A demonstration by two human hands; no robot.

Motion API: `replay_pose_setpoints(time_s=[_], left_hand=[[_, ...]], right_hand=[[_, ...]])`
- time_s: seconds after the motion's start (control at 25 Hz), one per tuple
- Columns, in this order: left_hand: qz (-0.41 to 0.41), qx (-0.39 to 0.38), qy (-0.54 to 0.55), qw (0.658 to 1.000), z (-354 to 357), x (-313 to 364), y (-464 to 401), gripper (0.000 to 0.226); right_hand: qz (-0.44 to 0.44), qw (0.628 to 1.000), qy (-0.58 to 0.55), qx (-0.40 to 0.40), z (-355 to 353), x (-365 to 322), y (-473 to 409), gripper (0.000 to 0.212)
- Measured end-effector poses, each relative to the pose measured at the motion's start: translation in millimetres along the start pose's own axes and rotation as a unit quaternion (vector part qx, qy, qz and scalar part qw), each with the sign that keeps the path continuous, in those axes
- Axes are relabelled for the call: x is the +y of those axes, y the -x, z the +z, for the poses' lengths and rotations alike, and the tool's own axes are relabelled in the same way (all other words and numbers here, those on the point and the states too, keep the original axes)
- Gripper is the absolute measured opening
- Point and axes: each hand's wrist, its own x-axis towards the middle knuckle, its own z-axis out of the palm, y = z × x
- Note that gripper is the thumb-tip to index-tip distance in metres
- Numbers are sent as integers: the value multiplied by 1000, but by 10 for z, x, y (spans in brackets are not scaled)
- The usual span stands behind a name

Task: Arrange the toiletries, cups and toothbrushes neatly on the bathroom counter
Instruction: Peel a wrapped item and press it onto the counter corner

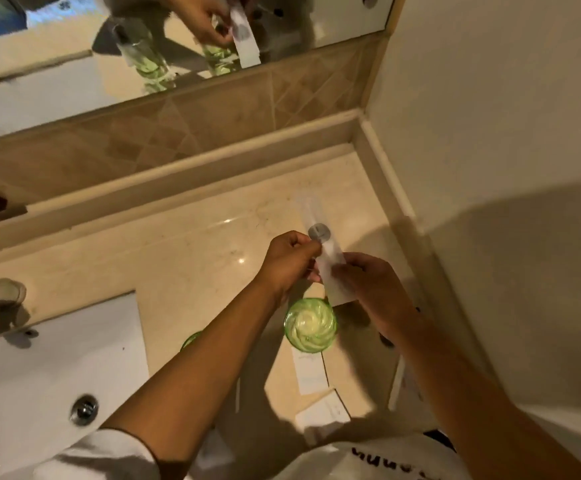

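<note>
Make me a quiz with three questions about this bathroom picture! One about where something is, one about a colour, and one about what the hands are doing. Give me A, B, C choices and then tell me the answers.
1. Where is the sink?
A. On the left of the counter
B. On the right, against the wall
C. Behind the mirror

2. What colour is the glass cup under the hands?
A. Red
B. Green
C. Blue

3. What are the hands doing?
A. Both rest flat on the counter
B. One turns the tap
C. Both hold a long white packet

Answers:
1. A, the white basin sits at the left and the bare counter runs to its right.
2. B, its swirled rim shows green.
3. C, the left hand and right hand both pinch the white packet above the cup.
</note>
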Motion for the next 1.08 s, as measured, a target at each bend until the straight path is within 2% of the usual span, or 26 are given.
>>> replay_pose_setpoints(time_s=[0.08, 0.2, 0.36, 0.52, 0.6, 0.72, 0.8, 0.84, 0.96, 1.0, 1.08], left_hand=[[-11, -12, -23, 1000, 128, 136, -309, 7], [-24, -22, -57, 998, 272, 271, -742, 4], [-24, -21, -118, 992, 344, 325, -1207, 8], [17, -15, -202, 979, 363, 326, -1578, 8], [50, -9, -242, 969, 365, 350, -1665, 10], [96, -12, -289, 952, 359, 359, -1754, 14], [163, 7, -368, 916, 330, 349, -1775, 11], [211, 21, -416, 884, 306, 336, -1777, 7], [393, 31, -541, 743, 214, 262, -1783, 15], [431, 22, -565, 703, 189, 239, -1796, 20], [454, -13, -611, 648, 164, 195, -1835, 33]], right_hand=[[20, 999, -15, 48, -86, 5, -248, 13], [-8, 992, 23, 126, -194, 114, -597, 9], [-44, 974, 82, 207, -213, 190, -938, 29], [-67, 939, 216, 261, -191, 244, -1214, 29], [-109, 912, 270, 290, -144, 264, -1264, 30], [-153, 895, 263, 326, -81, 304, -1354, 27], [-141, 893, 245, 349, -84, 291, -1381, 29], [-141, 890, 249, 356, -88, 279, -1362, 29], [-191, 882, 282, 327, -78, 253, -1224, 23], [-195, 886, 293, 303, -64, 264, -1189, 24], [-175, 887, 338, 263, -18, 317, -1158, 33]])
